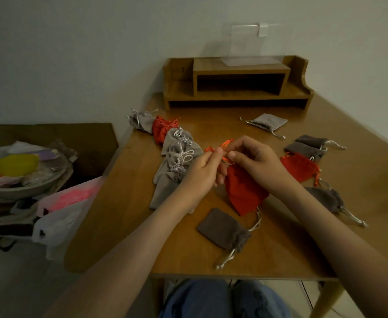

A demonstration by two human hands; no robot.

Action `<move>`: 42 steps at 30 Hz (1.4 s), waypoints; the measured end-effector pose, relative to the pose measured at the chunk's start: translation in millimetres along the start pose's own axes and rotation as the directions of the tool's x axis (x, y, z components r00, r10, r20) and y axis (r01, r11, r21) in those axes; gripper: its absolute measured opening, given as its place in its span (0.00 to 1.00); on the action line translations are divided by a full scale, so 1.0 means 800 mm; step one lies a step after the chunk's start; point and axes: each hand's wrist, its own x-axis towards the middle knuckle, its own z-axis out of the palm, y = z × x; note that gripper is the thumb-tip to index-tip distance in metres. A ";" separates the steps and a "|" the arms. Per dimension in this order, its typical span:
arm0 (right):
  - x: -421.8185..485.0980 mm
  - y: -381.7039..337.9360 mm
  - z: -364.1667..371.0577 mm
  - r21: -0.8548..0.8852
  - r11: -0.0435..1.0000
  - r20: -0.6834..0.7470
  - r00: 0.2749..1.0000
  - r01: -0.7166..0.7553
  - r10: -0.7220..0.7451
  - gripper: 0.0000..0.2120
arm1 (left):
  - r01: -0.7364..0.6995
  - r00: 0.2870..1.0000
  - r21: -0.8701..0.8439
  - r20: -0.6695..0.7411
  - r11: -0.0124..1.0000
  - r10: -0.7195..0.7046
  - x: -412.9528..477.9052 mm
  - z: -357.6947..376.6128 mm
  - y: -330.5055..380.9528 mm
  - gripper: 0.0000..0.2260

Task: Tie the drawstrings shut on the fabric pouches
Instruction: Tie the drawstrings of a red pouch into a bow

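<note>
Cord of the orange drawstring (225, 143) is pinched between thumb and fingertips of both the left hand (199, 173) and the right hand (257, 162), just above the gathered mouth of the red pouch (243, 191) at the middle of the wooden table (131, 226). A row of knotted grey pouches (177, 161) is laid to the left, a dark grey pouch (222, 228) is set near the front edge, and a second red pouch (299, 167) is seen at the right.

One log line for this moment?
step: tying red pouch | left hand: pinches orange drawstring | right hand: pinches orange drawstring
</note>
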 end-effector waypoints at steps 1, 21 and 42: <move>0.000 -0.001 0.000 0.003 1.000 -0.003 1.000 -0.002 0.002 0.06 | 0.014 1.000 -0.019 0.002 1.000 -0.014 0.000 0.000 0.001 0.15; -0.004 -0.009 0.009 0.129 0.983 0.090 0.989 -0.127 0.115 0.14 | 0.107 0.994 -0.256 0.015 0.961 -0.107 0.002 -0.005 0.005 0.11; -0.002 -0.007 -0.005 0.318 0.873 0.241 0.922 -0.369 0.302 0.05 | -0.155 0.977 0.423 -0.066 0.893 0.201 0.000 -0.019 0.004 0.03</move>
